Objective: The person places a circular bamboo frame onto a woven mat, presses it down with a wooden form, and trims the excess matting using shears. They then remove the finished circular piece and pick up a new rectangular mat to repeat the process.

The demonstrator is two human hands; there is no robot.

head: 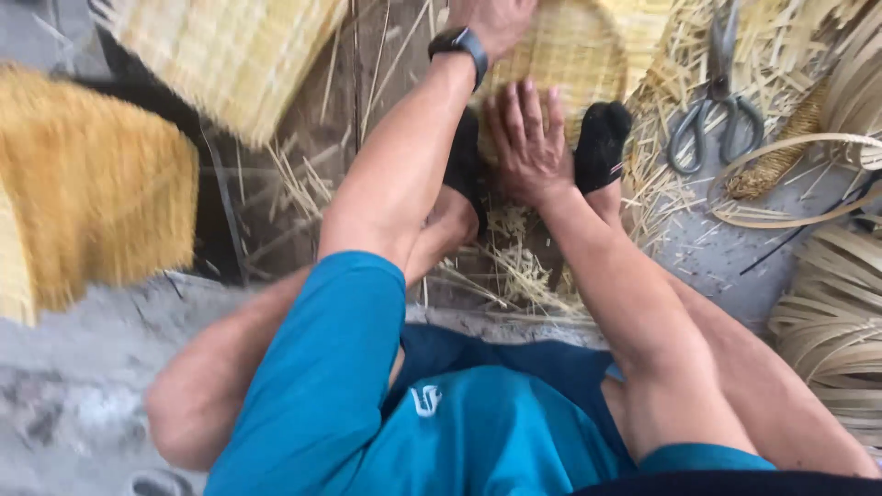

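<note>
At the far left a blurred heap of orange-yellow straw-like fibre (92, 184) lies beside a pale woven bamboo mat panel (230, 55), both set off from the work. The person sits with knees apart, so the round, pale woven bamboo tray (574, 50) sits on the floor between the black-socked feet (602, 142), pinned where both hands can reach it. The left hand (491, 20), a black band on its wrist, rests on the tray's far part; its fingers run out of view, so I cannot tell their spread. The right hand (528, 142) presses flat on the near rim, fingers spread wide (holding nothing). Further right, grey metal scissors (717, 115) lie shut among cut splinters, near loose coils of pale bamboo strip (831, 312).
</note>
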